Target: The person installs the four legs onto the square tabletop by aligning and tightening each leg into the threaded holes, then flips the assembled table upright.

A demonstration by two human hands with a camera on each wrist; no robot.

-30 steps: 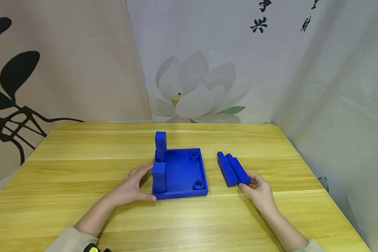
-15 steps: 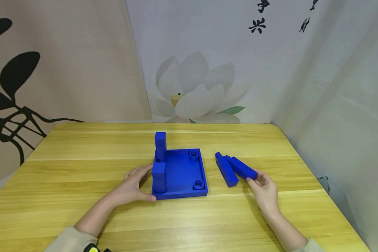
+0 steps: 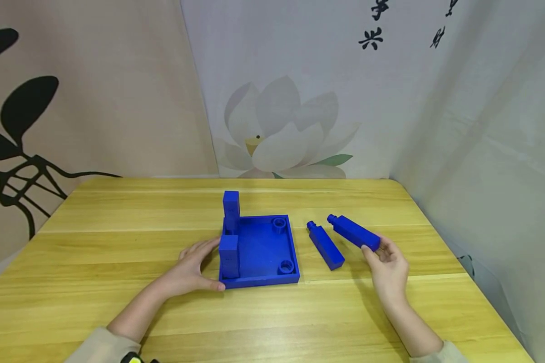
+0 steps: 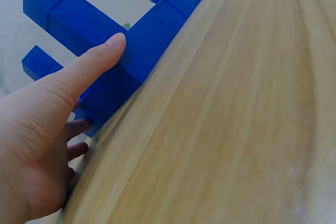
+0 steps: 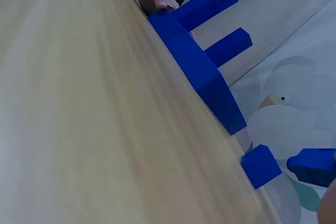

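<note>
Right hand (image 3: 389, 268) grips blue post (image 3: 354, 231); left hand (image 3: 192, 269) touches blue tray (image 3: 261, 252)

Cannot read the small marks on the near upright post (image 4: 63, 14). In the left-wrist view, cannot see the foot of the far upright post (image 4: 39, 64), hidden behind the left hand (image 4: 42, 135). Toward the right-wrist view's edge, get only a sliver of the right hand (image 5: 327, 207), with the held post (image 5: 313, 167) cut off short. In the head view, cannot identify the black-and-yellow object (image 3: 131, 359), cropped at the bottom along with the near side of the counter (image 3: 263, 322).
</note>
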